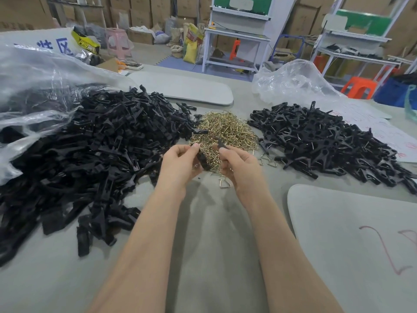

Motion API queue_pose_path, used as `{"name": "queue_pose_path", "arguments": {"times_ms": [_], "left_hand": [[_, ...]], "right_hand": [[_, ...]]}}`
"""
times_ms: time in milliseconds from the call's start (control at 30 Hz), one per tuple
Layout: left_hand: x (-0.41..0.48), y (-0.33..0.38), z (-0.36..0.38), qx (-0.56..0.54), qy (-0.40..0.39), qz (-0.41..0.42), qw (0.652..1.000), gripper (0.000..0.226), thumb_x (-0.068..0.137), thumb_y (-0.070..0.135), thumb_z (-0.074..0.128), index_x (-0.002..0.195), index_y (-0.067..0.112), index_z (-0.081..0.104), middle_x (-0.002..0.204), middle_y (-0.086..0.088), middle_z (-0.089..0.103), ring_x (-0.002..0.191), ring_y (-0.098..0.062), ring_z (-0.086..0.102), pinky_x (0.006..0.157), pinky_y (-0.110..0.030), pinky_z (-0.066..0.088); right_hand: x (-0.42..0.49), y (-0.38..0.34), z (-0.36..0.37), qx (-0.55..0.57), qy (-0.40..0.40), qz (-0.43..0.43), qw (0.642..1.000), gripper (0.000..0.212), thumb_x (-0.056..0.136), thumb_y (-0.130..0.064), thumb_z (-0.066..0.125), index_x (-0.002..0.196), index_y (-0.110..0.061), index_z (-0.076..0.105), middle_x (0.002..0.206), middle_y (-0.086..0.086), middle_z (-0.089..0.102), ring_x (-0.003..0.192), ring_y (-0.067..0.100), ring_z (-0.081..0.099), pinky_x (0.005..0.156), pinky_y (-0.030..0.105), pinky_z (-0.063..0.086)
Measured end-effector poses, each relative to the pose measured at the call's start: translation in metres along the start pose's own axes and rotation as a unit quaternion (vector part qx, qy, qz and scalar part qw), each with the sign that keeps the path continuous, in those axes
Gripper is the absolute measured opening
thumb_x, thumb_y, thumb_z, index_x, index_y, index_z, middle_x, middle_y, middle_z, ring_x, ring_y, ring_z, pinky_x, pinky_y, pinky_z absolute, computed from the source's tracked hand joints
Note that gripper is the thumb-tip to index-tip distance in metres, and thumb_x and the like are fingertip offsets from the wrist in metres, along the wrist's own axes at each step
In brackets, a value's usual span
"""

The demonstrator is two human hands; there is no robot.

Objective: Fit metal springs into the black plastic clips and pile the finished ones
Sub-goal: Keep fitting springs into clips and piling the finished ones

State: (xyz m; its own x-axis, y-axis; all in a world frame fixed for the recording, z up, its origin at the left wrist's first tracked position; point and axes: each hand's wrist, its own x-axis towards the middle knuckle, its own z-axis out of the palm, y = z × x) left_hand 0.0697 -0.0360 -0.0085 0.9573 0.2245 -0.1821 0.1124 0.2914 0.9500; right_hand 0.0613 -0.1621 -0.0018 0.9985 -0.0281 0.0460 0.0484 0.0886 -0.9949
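Bare table (214, 222) lies open toward the viewer; unfinished clips (101, 150), springs (225, 129) and finished clips (320, 141) wall the far side.

The spring heap (222, 129) is thin metal wire, brass-yellow and shiny. Left of it, the clip halves (101, 150) are black plastic, matt. Right of it, the finished clips (316, 141) show the same plastic with bright wire. Under it, the table cover (203, 233) looks grey, matt, felt-like. Far left, the bag (33, 71) is clear glossy film.
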Motion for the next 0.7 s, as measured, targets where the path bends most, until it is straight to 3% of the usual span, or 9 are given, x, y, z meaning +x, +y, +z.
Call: {"name": "queue_pose_path", "arguments": {"times_ms": [100, 167, 233, 300, 400, 533, 633, 700], "left_hand": [[0.001, -0.002, 0.002, 0.071, 0.020, 0.029, 0.997, 0.014, 0.091, 0.027, 0.062, 0.083, 0.017, 0.056, 0.073, 0.002, 0.052, 0.065, -0.010, 0.048, 0.068, -0.026, 0.046], [-0.001, -0.001, 0.004, 0.027, 0.009, 0.013, 1.000, 0.014, 0.093, 0.023, 0.059, 0.084, 0.013, 0.056, 0.071, 0.000, 0.053, 0.058, -0.007, 0.050, 0.061, -0.021, 0.048], [-0.004, 0.001, 0.005, -0.038, -0.005, -0.007, 0.999, 0.011, 0.094, 0.018, 0.058, 0.088, 0.008, 0.058, 0.070, -0.001, 0.057, 0.055, -0.004, 0.056, 0.058, -0.015, 0.051], [-0.006, 0.004, 0.005, -0.073, -0.026, -0.011, 0.997, 0.009, 0.094, 0.011, 0.057, 0.096, 0.003, 0.062, 0.075, -0.003, 0.061, 0.057, -0.001, 0.062, 0.060, -0.013, 0.052], [-0.010, 0.006, 0.007, -0.048, -0.071, 0.012, 0.996, 0.017, 0.095, -0.001, 0.051, 0.108, 0.000, 0.061, 0.083, -0.007, 0.064, 0.064, -0.004, 0.065, 0.068, -0.015, 0.055], [-0.013, 0.003, 0.010, 0.189, -0.073, 0.135, 0.970, 0.021, 0.092, 0.002, 0.056, 0.108, 0.011, 0.064, 0.087, 0.000, 0.066, 0.080, -0.012, 0.062, 0.085, -0.026, 0.051], [-0.014, 0.004, 0.009, 0.247, -0.079, 0.173, 0.950, 0.018, 0.091, 0.012, 0.061, 0.092, 0.029, 0.060, 0.080, 0.009, 0.062, 0.080, -0.012, 0.059, 0.080, -0.023, 0.047], [-0.014, 0.003, 0.010, 0.241, -0.088, 0.162, 0.953, 0.023, 0.091, 0.011, 0.060, 0.084, 0.033, 0.057, 0.081, 0.008, 0.062, 0.080, -0.015, 0.062, 0.085, -0.031, 0.051]], "right_hand": [[-0.003, 0.003, 0.008, -0.109, -0.019, -0.063, 0.992, 0.036, 0.097, -0.023, 0.052, 0.069, -0.006, 0.067, 0.066, 0.008, 0.051, 0.059, 0.013, 0.038, 0.063, 0.032, 0.034], [-0.004, 0.007, 0.014, -0.162, -0.038, -0.106, 0.980, 0.031, 0.097, -0.017, 0.050, 0.072, -0.007, 0.065, 0.062, -0.002, 0.057, 0.060, 0.013, 0.047, 0.064, 0.035, 0.039], [-0.001, 0.011, 0.014, -0.209, -0.032, -0.126, 0.969, 0.026, 0.096, -0.015, 0.049, 0.080, -0.012, 0.069, 0.077, 0.006, 0.066, 0.078, 0.021, 0.057, 0.075, 0.041, 0.045], [0.002, 0.014, 0.012, -0.236, -0.014, -0.133, 0.963, 0.026, 0.096, -0.016, 0.049, 0.079, -0.011, 0.068, 0.076, 0.007, 0.063, 0.079, 0.021, 0.054, 0.075, 0.040, 0.044], [0.002, 0.014, 0.009, -0.221, 0.014, -0.119, 0.968, 0.028, 0.095, -0.016, 0.050, 0.071, -0.016, 0.065, 0.060, -0.009, 0.057, 0.063, 0.012, 0.049, 0.064, 0.036, 0.042], [0.003, 0.013, 0.006, -0.155, 0.032, -0.066, 0.985, 0.029, 0.095, -0.015, 0.052, 0.068, -0.017, 0.063, 0.064, -0.001, 0.059, 0.064, 0.014, 0.054, 0.071, 0.042, 0.051], [0.005, 0.011, 0.005, -0.099, 0.015, -0.041, 0.994, 0.031, 0.096, -0.013, 0.050, 0.068, -0.018, 0.063, 0.062, -0.003, 0.057, 0.057, 0.007, 0.051, 0.059, 0.022, 0.047], [0.005, 0.011, 0.005, -0.072, -0.004, -0.025, 0.997, 0.032, 0.098, -0.014, 0.047, 0.071, -0.018, 0.064, 0.064, -0.002, 0.056, 0.057, 0.006, 0.050, 0.056, 0.019, 0.045]]}}
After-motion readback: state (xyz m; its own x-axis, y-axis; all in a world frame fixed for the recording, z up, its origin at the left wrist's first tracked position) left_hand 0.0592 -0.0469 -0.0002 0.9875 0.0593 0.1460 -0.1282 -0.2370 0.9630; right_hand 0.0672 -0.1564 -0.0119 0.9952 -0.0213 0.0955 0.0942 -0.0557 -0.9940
